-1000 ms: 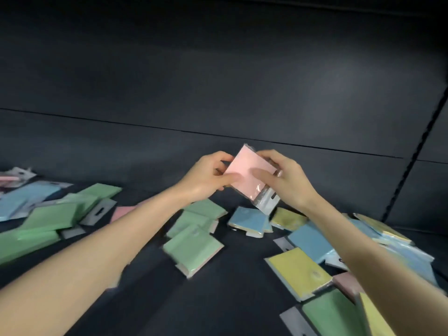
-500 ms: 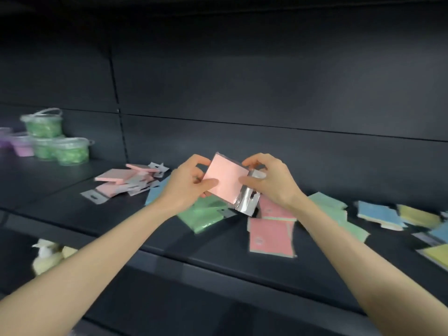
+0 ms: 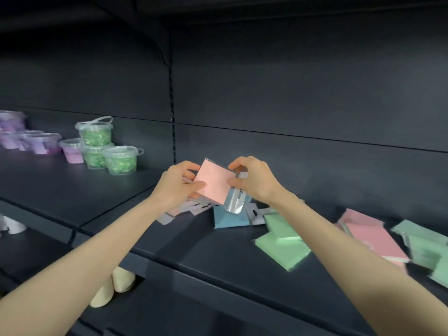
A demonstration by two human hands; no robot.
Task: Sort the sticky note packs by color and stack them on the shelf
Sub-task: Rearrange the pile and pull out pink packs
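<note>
Wide dark shelf (image 3: 194, 243) right across the view, and loose packs lie scattered along its right side: a green pack (image 3: 282, 246), a pink pack (image 3: 378, 238), a blue pack (image 3: 229, 218) just below the hands. By my reading, the sorting is far from finished. Off to the left stand green tubs (image 3: 120, 160) and purple tubs (image 3: 43, 144), well apart from the action. Centre stage, one pink sticky note pack (image 3: 214, 181) is held up off the shelf, tilted, face toward us. The left hand (image 3: 175, 187) pinches its left edge, thumb in front and fingers behind; the right hand (image 3: 257, 181) pinches the right edge the same way. The pack sits squarely between the two grips, with its clear wrapper tab (image 3: 235, 202) hanging below. I'd say the two-handed hold is for squaring it up before it goes down. White hang tabs (image 3: 184, 209) peek out beneath the left hand, possibly the pink pile, but the hand hides it.
</note>
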